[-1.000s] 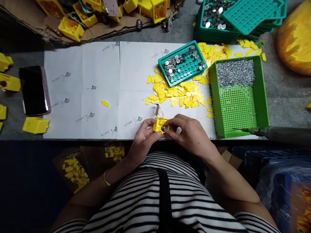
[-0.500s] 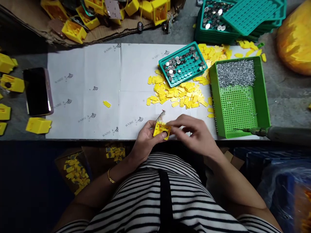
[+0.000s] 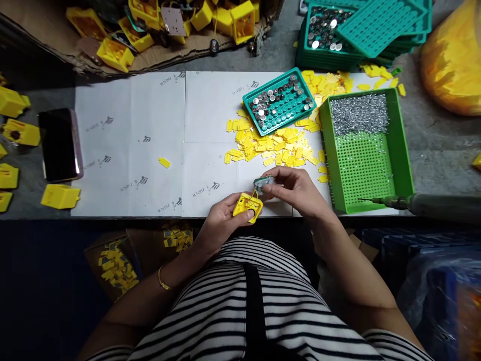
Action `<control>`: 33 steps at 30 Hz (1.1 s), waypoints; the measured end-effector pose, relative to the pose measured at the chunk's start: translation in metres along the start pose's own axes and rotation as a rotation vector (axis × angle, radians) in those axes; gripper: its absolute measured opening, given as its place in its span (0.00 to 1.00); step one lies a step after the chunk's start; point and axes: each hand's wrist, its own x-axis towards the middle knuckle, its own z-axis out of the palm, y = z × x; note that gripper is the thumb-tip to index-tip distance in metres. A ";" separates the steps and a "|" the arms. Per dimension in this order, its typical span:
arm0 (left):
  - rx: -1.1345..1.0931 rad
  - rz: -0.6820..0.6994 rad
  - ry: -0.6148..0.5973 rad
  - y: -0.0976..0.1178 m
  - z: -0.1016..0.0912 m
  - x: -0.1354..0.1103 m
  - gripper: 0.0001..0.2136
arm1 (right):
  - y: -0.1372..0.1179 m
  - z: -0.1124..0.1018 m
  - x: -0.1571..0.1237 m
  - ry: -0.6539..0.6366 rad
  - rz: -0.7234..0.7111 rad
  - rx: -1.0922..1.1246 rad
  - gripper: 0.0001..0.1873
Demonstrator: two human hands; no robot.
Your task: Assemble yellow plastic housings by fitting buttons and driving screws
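My left hand [image 3: 221,220] is closed on a small yellow plastic housing [image 3: 244,200], its open side facing up and the thumb on its near edge. Thin wires run from inside the housing to a small green circuit board [image 3: 263,183]. That board is pinched between the thumb and fingers of my right hand [image 3: 295,189], just above and to the right of the housing. Beyond the hands lies a heap of flat yellow plastic pieces [image 3: 278,145]. A teal tray [image 3: 289,113] of round silver button cells rests on the heap.
A green basket [image 3: 363,185] of small metal screws stands at the right, with an electric screwdriver [image 3: 432,204] at its front corner. Stacked teal trays [image 3: 379,30] are behind it. A phone [image 3: 58,145] lies at the left, and a cardboard box [image 3: 180,57] of yellow housings at the back.
My right hand has taken hold of the circuit board and turned it to the right, away from the housing. My left hand keeps the housing in nearly the same place.
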 end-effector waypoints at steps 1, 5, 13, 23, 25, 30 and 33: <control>0.017 0.001 0.017 0.000 -0.001 0.001 0.19 | -0.002 0.001 -0.002 0.012 0.000 -0.019 0.16; 0.057 0.011 0.042 -0.003 -0.001 0.003 0.16 | -0.010 0.011 -0.014 0.072 -0.043 -0.192 0.15; 0.081 0.049 0.060 0.002 0.005 0.005 0.20 | -0.024 0.022 -0.033 0.127 -0.186 -0.466 0.07; -0.388 0.020 -0.011 0.009 0.007 -0.001 0.19 | -0.011 0.033 -0.047 0.074 -0.469 -0.631 0.10; -0.429 0.009 -0.030 0.011 0.006 -0.003 0.17 | -0.009 0.035 -0.050 0.072 -0.487 -0.725 0.12; -0.444 -0.028 -0.070 0.010 0.005 -0.006 0.11 | -0.007 0.032 -0.052 -0.002 -0.516 -0.852 0.13; -0.391 -0.056 -0.057 0.008 0.004 -0.007 0.09 | -0.008 0.028 -0.053 -0.031 -0.534 -0.784 0.13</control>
